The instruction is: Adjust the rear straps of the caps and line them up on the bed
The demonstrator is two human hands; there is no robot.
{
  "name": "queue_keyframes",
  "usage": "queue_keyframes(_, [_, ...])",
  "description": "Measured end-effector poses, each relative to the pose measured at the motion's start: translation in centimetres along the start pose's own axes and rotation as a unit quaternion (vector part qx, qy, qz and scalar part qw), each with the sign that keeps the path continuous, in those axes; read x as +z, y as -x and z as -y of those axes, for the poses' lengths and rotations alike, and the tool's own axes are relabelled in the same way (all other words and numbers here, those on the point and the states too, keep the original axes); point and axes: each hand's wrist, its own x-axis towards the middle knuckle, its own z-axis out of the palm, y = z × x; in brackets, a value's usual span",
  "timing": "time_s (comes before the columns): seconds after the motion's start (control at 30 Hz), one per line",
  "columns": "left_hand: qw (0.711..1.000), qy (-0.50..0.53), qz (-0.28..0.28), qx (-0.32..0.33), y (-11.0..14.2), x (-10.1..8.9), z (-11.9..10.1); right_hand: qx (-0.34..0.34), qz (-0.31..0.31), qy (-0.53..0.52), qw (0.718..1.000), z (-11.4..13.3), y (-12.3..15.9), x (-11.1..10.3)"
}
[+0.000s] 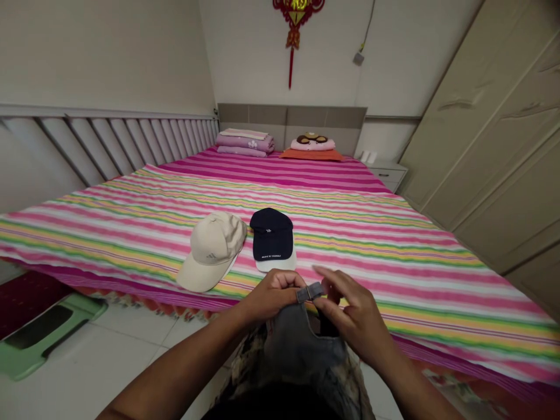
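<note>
1. The left hand [271,294] is closed, its curled fingers gripping the end of the rear adjuster strap [310,291] of a grey denim cap [297,344], at 6 o'clock in the view.
2. The right hand [356,315] is partly open, with its fingers spread and just beside the strap.
3. The grey denim cap sits low over patterned camouflage trousers [236,361], between the two forearms.
4. On the striped bed sheet [371,245], a navy baseball cap [271,236] with a white brim lies at 12 o'clock from the hands. A beige baseball cap [212,251] lies just beside it, at 11 o'clock.
5. Farther off at 12 o'clock, a grey headboard [291,119] rises behind folded pink bedding [245,143] and a pink pillow [311,143].
6. A cream wardrobe [494,134] stands at 2 o'clock. A green step stool [44,341] sits on the tiled floor [118,356] at 9 o'clock.
</note>
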Motion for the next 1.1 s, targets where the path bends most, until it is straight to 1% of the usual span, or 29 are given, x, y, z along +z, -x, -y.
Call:
queue_keyframes(0.03, [1.0, 0.001, 0.001, 0.001, 0.0, 0.0, 0.0, -0.038, 0.016, 0.041, 0.998, 0.1, 0.0, -0.1])
queue_keyframes(0.07, [1.0, 0.003, 0.001, 0.003, 0.0, 0.0, -0.1, -0.053, 0.024, 0.058, 0.997, 0.3, 0.1, -0.2])
queue_keyframes(0.1, [1.0, 0.004, 0.003, 0.005, 0.1, 0.0, -0.1, -0.043, 0.021, 0.046, 0.998, 0.3, 0.1, -0.1])
queue_keyframes(0.13, [1.0, 0.006, 0.007, 0.007, 0.1, 0.0, -0.1, -0.013, 0.012, 0.009, 1.0, 0.4, 0.1, 0.0])
queue_keyframes(0.17, [1.0, 0.009, 0.014, 0.009, 0.1, 0.0, -0.1, 0.033, 0.003, -0.048, 0.998, 0.3, 0.1, 0.2])
queue_keyframes(0.2, [1.0, 0.013, 0.022, 0.01, 0.2, 0.0, -0.1, 0.082, -0.006, -0.118, 0.99, 0.2, 0.0, 0.5])
queue_keyframes(0.23, [0.999, 0.017, 0.03, 0.011, 0.2, 0.0, -0.1, 0.132, -0.015, -0.193, 0.972, 0.1, -0.1, 0.8])
queue_keyframes(0.3, [0.999, 0.027, 0.039, 0.014, 0.1, 0.1, 0.0, 0.209, -0.047, -0.328, 0.92, -0.2, -0.4, 1.4])
queue_keyframes(0.33, [0.999, 0.035, 0.037, 0.014, 0.1, 0.1, 0.0, 0.23, -0.075, -0.375, 0.895, -0.4, -0.5, 1.6])
queue_keyframes(0.37, [0.998, 0.043, 0.032, 0.014, 0.1, 0.1, 0.0, 0.239, -0.099, -0.404, 0.878, -0.5, -0.7, 1.7])
queue_keyframes(0.4, [0.998, 0.053, 0.027, 0.013, 0.1, 0.1, 0.0, 0.241, -0.106, -0.412, 0.872, -0.7, -0.7, 1.7])
queue_keyframes(0.43, [0.998, 0.062, 0.023, 0.011, 0.0, 0.0, 0.0, 0.241, -0.087, -0.403, 0.879, -0.8, -0.8, 1.6])
queue_keyframes(0.47, [0.997, 0.07, 0.022, 0.008, 0.0, -0.1, 0.0, 0.237, -0.043, -0.385, 0.891, -0.9, -0.7, 1.4])
queue_keyframes(0.5, [0.997, 0.077, 0.021, 0.005, 0.1, -0.3, -0.1, 0.234, 0.016, -0.362, 0.902, -1.0, -0.7, 1.1])
queue_keyframes(0.53, [0.997, 0.081, 0.019, 0.001, 0.2, -0.5, -0.1, 0.236, 0.076, -0.338, 0.908, -1.1, -0.6, 0.9])
queue_keyframes(0.57, [0.996, 0.085, 0.012, 0.0, 0.3, -0.8, -0.3, 0.239, 0.119, -0.321, 0.909, -1.2, -0.6, 0.6])
queue_keyframes(0.6, [0.996, 0.093, -0.001, 0.004, 0.4, -1.1, -0.4, 0.241, 0.137, -0.312, 0.909, -1.2, -0.6, 0.4])
queue_keyframes(0.63, [0.994, 0.103, -0.02, 0.013, 0.6, -1.5, -0.6, 0.241, 0.131, -0.311, 0.91, -1.3, -0.6, 0.3])
queue_keyframes(0.7, [0.99, 0.121, -0.059, 0.037, 1.2, -2.5, -1.2, 0.242, 0.1, -0.321, 0.91, -1.2, -1.0, 0.3])
queue_keyframes(0.8, [0.987, 0.113, -0.097, 0.065, 2.4, -4.2, -2.5, 0.239, 0.059, -0.358, 0.9, -0.6, -2.2, 1.1])
queue_keyframes(0.87, [0.978, 0.113, -0.14, 0.105, 3.5, -5.3, -3.6, 0.238, 0.007, -0.404, 0.883, -0.2, -3.3, 2.0])
queue_keyframes(0.93, [0.961, 0.118, -0.2, 0.153, 4.6, -6.5, -4.9, 0.231, -0.052, -0.46, 0.856, 0.3, -4.5, 3.2])
queue_keyframes(0.97, [0.951, 0.116, -0.229, 0.171, 5.0, -7.1, -5.5, 0.225, -0.069, -0.478, 0.846, 0.5, -5.1, 3.8])
queue_keyframes(1.0, [0.944, 0.109, -0.253, 0.182, 5.4, -7.8, -6.1, 0.217, -0.074, -0.487, 0.843, 0.6, -5.9, 4.6])
queue_keyframes(1.03, [0.939, 0.099, -0.272, 0.187, 5.6, -8.6, -6.7, 0.208, -0.068, -0.485, 0.847, 0.8, -6.7, 5.3])
queue_keyframes(1.1, [0.93, 0.078, -0.302, 0.195, 5.5, -10.6, -8.0, 0.19, -0.055, -0.462, 0.865, 1.2, -8.8, 6.9])
